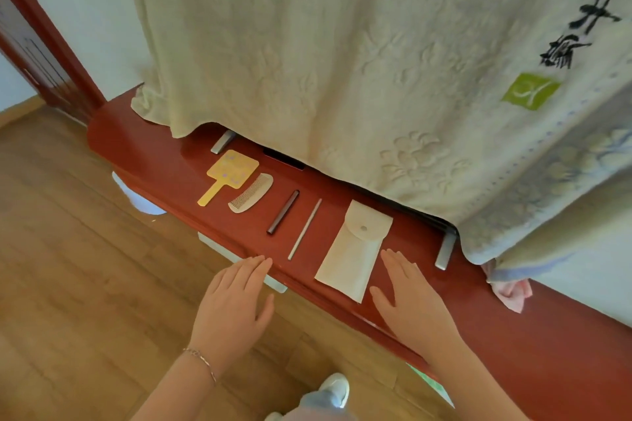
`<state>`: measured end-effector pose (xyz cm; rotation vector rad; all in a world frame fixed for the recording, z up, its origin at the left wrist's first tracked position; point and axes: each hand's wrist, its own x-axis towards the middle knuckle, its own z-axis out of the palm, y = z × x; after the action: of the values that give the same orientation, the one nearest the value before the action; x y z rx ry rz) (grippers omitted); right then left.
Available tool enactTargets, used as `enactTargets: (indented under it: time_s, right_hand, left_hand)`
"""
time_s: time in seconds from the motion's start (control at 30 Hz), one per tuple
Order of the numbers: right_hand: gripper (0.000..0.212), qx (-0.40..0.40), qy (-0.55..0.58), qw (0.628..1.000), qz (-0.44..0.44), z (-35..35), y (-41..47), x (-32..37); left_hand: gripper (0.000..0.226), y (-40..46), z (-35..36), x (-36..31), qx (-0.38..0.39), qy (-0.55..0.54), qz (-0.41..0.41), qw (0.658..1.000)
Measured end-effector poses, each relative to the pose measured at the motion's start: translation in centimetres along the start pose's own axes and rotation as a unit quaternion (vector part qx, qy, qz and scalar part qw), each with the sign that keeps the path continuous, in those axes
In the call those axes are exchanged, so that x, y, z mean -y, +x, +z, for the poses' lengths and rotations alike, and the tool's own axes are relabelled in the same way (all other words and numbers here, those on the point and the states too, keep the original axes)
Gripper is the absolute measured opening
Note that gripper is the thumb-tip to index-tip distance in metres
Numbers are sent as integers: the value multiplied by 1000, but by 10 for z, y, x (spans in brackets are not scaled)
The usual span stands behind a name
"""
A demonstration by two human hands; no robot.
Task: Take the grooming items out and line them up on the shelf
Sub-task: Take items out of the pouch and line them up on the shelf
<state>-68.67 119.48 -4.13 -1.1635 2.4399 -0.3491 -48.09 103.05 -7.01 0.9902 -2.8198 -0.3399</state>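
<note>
On the red shelf [164, 161], in a row from left: yellow hand mirror [229, 173], cream comb [251, 193], dark stick [283, 212], pale stick [305, 229], white snap pouch [354, 249]. Left hand [236, 304] lay flat, fingers straight, tips at the shelf's front edge; right hand [410, 301] lay flat just beside the pouch. A cream towel [342, 55] hung behind. Wood floor [68, 267] lay below.

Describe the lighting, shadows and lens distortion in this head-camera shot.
Head view: soft, even daylight with no hard glare; the hanging towel casts a dim shadow along the back of the red shelf; wide-angle distortion bows the shelf's edge; the comb and pouch are sharp, both hands slightly soft.
</note>
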Motion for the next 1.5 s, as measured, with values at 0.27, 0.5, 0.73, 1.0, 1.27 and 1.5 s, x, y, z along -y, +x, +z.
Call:
enactTargets:
  time_s: [0.27,0.5,0.73,1.0,1.27,1.5]
  right_hand:
    - [63,35,6,999,1,7,30,-15]
    - [63,46,22,998,20,9,49,-19]
    - [60,55,47,995,67,14,63,3]
    - [51,-19,98,993,65,22,103,68]
    - [24,-26,306,933,189,35,140,95]
    - [15,-33,535,815,219,29,151,107]
  left_hand:
    - [46,57,19,-20,20,29,55,998]
    - [51,95,32,-16,43,42,73,996]
    - [37,141,47,11,53,-14,60,997]
    - [41,188,58,36,167,-21,0,986]
    - [28,197,38,53,148,-132,95,975]
    - [27,181,12,44,101,-253,159,949]
